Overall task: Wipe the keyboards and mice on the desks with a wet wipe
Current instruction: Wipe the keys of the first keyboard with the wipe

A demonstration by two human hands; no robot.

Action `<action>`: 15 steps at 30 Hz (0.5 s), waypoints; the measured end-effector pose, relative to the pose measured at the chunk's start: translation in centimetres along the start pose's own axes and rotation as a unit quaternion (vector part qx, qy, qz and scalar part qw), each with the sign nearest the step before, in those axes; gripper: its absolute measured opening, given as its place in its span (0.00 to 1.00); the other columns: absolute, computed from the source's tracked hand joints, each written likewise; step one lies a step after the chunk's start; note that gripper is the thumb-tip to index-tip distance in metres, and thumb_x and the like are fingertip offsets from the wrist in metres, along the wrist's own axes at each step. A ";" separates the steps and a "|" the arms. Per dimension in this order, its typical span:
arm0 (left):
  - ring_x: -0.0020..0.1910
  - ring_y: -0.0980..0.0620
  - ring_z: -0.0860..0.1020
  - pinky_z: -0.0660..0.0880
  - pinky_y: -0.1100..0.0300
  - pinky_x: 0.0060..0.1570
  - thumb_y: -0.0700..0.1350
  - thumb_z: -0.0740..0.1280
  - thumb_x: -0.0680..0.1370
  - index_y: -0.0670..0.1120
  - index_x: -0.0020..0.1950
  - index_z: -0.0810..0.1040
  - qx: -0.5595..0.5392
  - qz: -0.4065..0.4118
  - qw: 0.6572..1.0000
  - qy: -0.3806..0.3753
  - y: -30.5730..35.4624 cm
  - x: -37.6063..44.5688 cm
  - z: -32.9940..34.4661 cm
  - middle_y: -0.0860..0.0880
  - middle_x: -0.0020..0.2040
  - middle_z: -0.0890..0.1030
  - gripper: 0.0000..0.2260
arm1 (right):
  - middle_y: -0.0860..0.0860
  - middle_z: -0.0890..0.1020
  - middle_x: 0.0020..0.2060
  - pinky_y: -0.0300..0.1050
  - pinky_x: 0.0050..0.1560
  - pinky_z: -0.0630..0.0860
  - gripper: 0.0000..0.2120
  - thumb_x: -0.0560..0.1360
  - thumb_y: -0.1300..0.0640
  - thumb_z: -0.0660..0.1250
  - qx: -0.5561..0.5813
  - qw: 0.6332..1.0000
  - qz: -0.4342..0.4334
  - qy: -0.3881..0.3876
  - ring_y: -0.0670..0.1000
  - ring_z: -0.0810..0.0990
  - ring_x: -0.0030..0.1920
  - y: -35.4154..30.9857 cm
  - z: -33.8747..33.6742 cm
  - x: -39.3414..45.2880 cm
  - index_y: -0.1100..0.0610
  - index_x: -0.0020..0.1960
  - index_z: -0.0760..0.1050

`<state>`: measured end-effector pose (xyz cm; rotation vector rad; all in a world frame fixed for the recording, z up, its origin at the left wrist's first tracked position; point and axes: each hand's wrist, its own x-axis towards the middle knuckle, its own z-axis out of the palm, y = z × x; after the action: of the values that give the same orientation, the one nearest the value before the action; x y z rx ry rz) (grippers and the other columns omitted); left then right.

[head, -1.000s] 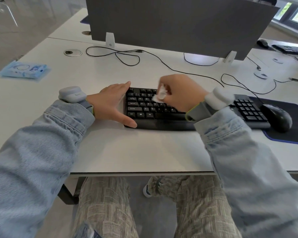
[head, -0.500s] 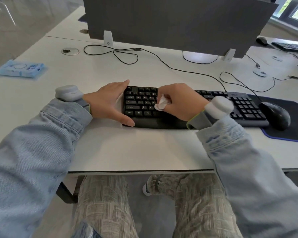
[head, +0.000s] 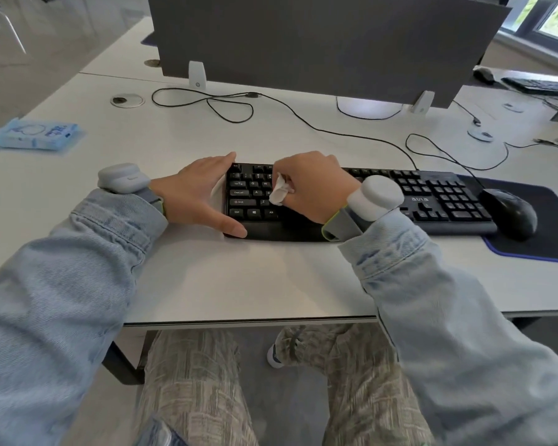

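White wet wipe (head: 279, 189), bunched small, is being pinched in the right hand (head: 313, 188) and pressed onto the left-side keys of the black keyboard (head: 426, 201) lying on the pale bench (head: 239, 278). The left hand (head: 195, 196) is lying flat with fingers straight, bracing the keyboard's left end, thumb along its front edge. Judging by the position, wiping is only partway: the right half and number pad are probably waiting, though wetness is too faint to tell. The black mouse (head: 509, 212) on its dark mat (head: 545, 246) is sitting untouched, and another keyboard (head: 538, 85) and mouse (head: 484, 75) are waiting on the far bench.
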<state>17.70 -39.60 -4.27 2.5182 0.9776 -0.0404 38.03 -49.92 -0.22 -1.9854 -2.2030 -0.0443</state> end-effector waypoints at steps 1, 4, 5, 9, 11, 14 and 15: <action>0.81 0.54 0.44 0.45 0.54 0.79 0.87 0.60 0.44 0.49 0.82 0.39 0.001 0.001 1.000 0.001 0.0 0.0 0.0 0.52 0.83 0.45 0.76 | 0.49 0.78 0.41 0.48 0.47 0.64 0.09 0.73 0.55 0.60 -0.011 1.000 0.000 -0.009 0.54 0.74 0.44 0.1 -0.2 -0.1 0.56 0.48 0.77; 0.81 0.54 0.44 0.44 0.56 0.79 0.87 0.59 0.44 0.48 0.82 0.39 0.004 0.003 1.000 0.004 0.1 0.0 0.0 0.51 0.83 0.45 0.76 | 0.50 0.79 0.42 0.48 0.46 0.68 0.09 0.72 0.55 0.61 -0.017 0.999 0.013 -0.041 0.55 0.76 0.44 1.1 -0.9 -0.7 0.56 0.47 0.78; 0.81 0.54 0.44 0.44 0.56 0.79 0.87 0.59 0.44 0.48 0.82 0.39 0.003 0.002 1.000 0.003 0.1 0.0 0.0 0.51 0.83 0.45 0.77 | 0.50 0.79 0.40 0.48 0.46 0.71 0.07 0.71 0.56 0.61 -0.011 0.998 0.028 -0.050 0.55 0.76 0.43 1.9 -1.1 -1.0 0.55 0.44 0.77; 0.81 0.54 0.44 0.45 0.54 0.79 0.87 0.59 0.43 0.48 0.83 0.39 0.002 0.000 1.000 0.004 0.1 0.0 0.0 0.51 0.83 0.45 0.77 | 0.46 0.78 0.37 0.47 0.43 0.74 0.04 0.71 0.55 0.61 0.008 0.995 0.087 -0.054 0.54 0.75 0.41 5.5 -1.8 -2.7 0.51 0.39 0.74; 0.81 0.53 0.45 0.45 0.54 0.79 0.87 0.59 0.43 0.47 0.83 0.40 0.006 0.003 1.000 0.007 0.1 0.0 0.0 0.50 0.83 0.46 0.78 | 0.48 0.79 0.38 0.44 0.40 0.69 0.04 0.72 0.56 0.62 0.018 0.994 0.099 -0.045 0.54 0.75 0.42 6.8 -2.0 -3.8 0.51 0.40 0.74; 0.81 0.52 0.45 0.45 0.56 0.78 0.87 0.59 0.43 0.47 0.83 0.40 0.008 0.003 1.000 0.010 0.3 -0.1 0.0 0.50 0.83 0.46 0.77 | 0.50 0.78 0.37 0.43 0.39 0.67 0.04 0.73 0.57 0.63 0.025 0.992 0.127 -0.009 0.55 0.76 0.41 8.2 -1.8 -5.1 0.53 0.43 0.77; 0.81 0.53 0.46 0.45 0.57 0.78 0.87 0.59 0.43 0.47 0.83 0.41 0.007 0.005 1.000 0.012 0.4 -0.2 0.0 0.50 0.83 0.47 0.77 | 0.49 0.78 0.36 0.44 0.39 0.68 0.04 0.73 0.57 0.64 0.025 0.991 0.134 0.005 0.55 0.76 0.41 8.5 -1.6 -5.4 0.53 0.42 0.77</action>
<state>17.83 -39.96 -4.07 2.5413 0.9762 -0.0146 47.10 -54.53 -0.27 -2.2274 -1.8933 0.0362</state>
